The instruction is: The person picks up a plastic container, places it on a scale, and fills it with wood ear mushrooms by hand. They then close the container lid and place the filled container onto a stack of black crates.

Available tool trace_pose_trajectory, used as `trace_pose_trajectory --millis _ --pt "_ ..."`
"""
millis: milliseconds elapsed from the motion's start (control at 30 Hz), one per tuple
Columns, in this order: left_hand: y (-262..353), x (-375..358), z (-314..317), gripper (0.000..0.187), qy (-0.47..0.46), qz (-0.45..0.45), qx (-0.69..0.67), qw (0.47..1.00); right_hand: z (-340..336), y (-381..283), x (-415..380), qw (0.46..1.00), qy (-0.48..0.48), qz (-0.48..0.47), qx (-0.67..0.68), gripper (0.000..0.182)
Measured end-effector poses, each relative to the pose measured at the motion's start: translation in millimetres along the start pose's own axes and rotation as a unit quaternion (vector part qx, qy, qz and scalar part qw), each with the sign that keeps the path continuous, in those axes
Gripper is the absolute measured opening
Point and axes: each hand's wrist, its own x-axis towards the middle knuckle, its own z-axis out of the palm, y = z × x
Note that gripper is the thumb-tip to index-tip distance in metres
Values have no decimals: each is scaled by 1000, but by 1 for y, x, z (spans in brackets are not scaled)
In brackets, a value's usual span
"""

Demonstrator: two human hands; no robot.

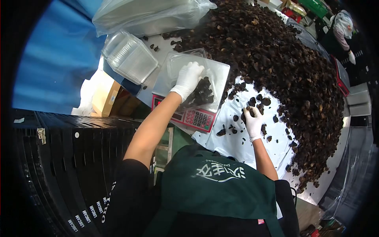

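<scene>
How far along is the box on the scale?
Done: the open clear box sits on the scale, partly filled with dark pieces. In hand: the left hand is at the box; the right hand pinches a piece above the white sheet. Left, apparently: the large heap and the nested boxes beside the scale.

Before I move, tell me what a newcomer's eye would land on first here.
Probably the great heap of dark, crinkled pieces across the table's far and right side. Next, left of centre, the red-panelled scale, bearing a clear tray of dark pieces under the white-gloved left hand.
</scene>
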Motion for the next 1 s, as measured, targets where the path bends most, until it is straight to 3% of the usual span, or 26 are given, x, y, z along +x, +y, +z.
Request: trace_pose_trajectory --millis 67,133,367,433,467,633,733,767,800,833,867,900,933,967,1000 --pt "-2 1 4 17 7 25 18 1000 -2 17 10 992 42 -99 -64 17" --pt "-8 -2 13 7 59 68 6 996 -3 -2 10 993 44 -100 -55 17" --pt "-10 -11 16 4 135 55 -72 987 5 -36 25 995 37 -93 -5 16" --pt "-10 -13 18 8 182 -47 -253 949 15 -64 22 991 39 -125 -24 16" --pt "-12 -14 15 8 182 -48 -253 949 19 -72 23 986 42 -156 -42 16" --pt "-11 -54 -43 7 349 -240 -443 790 75 -120 31 936 1 -350 -45 11" --pt "-21 -112 -52 7 395 -269 -450 754 124 -128 42 908 -78 -410 -31 16" --pt "-25 -134 -49 8 374 -321 -373 786 140 -124 47 896 -104 -428 -57 17" --pt "-21 -154 -49 9 357 -360 -395 766 153 -120 50 882 -130 -446 -84 18" --pt "-21 -176 -40 8 349 -356 -388 775 159 -120 51 875 -202 -412 -154 23" --pt "-19 -198 -27 6 349 -345 -378 785 164 -117 54 873 -208 -415 -153 23" --pt "-14 -222 -19 5 339 -318 -401 790 170 -113 59 836 -232 -444 -225 27" --pt "-10 -248 -5 4 304 -369 -375 794 174 -110 61 792 -254 -470 -295 31" --pt "-7 -280 10 5 240 -413 -370 797 168 -127 55 791 -295 -419 -333 42" --pt "4 -305 17 5 228 -423 -348 805 162 -135 53 788 -301 -420 -333 42"
